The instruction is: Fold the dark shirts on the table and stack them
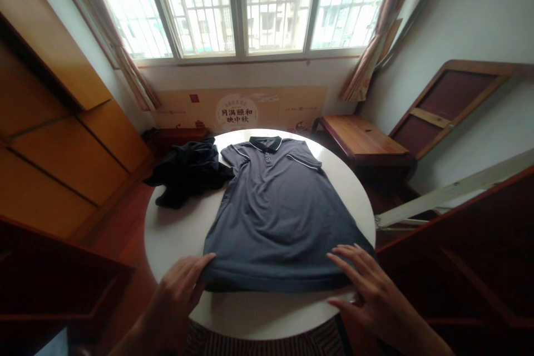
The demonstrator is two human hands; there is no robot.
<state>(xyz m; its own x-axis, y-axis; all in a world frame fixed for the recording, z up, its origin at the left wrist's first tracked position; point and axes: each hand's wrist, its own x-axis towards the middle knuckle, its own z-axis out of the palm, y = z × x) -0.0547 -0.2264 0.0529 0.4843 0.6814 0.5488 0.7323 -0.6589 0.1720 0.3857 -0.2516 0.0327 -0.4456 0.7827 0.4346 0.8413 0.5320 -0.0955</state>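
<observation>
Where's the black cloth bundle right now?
In the head view, the black cloth bundle is left of centre, at the far-left edge of the round white table, just left of the grey polo shirt.

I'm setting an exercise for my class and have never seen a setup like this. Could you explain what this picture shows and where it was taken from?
There is no machine here, just a person's two bare hands. The picture comes from a camera worn on the person's head, looking forward and down. A grey shirt lies spread on a round white table, collar toward the window, hem toward the person. Black cloth lies heaped to its left. The left hand is at the hem's left corner; whether it grips there is hidden. The right hand is near the right corner, fingers spread, thumb apart.
</observation>
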